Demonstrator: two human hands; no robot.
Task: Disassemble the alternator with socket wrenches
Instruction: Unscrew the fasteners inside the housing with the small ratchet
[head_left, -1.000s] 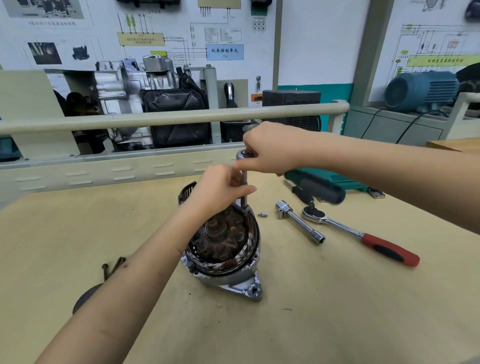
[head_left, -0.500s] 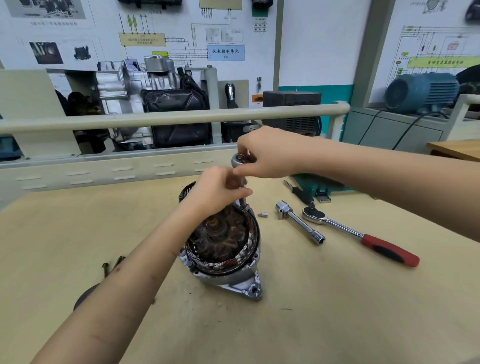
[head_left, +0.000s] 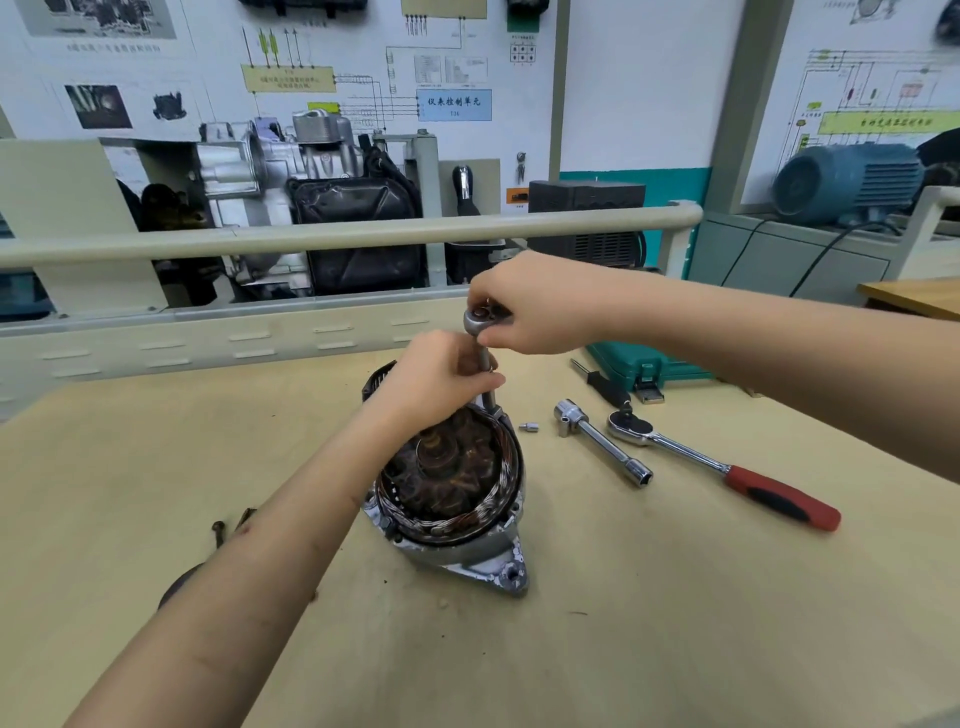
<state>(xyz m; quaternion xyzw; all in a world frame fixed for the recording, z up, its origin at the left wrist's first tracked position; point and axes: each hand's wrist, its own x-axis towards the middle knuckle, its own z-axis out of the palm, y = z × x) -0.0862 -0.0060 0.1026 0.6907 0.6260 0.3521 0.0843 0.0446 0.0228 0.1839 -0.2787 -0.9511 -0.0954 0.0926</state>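
Fingers (head_left: 496, 382) lower on extension bar (head_left: 485, 358) than before.

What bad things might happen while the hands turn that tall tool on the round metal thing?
The tall tool stands on the alternator's far rim; it might slip off the bolt. Nothing clamps the alternator, so it may shift on the table. The tiny loose bit could get knocked away.

Tan wooden table (head_left: 675, 623); beige rail (head_left: 337, 234) behind. White wall with wiring diagrams (head_left: 363, 78); blue electric motor (head_left: 852, 179) far right.
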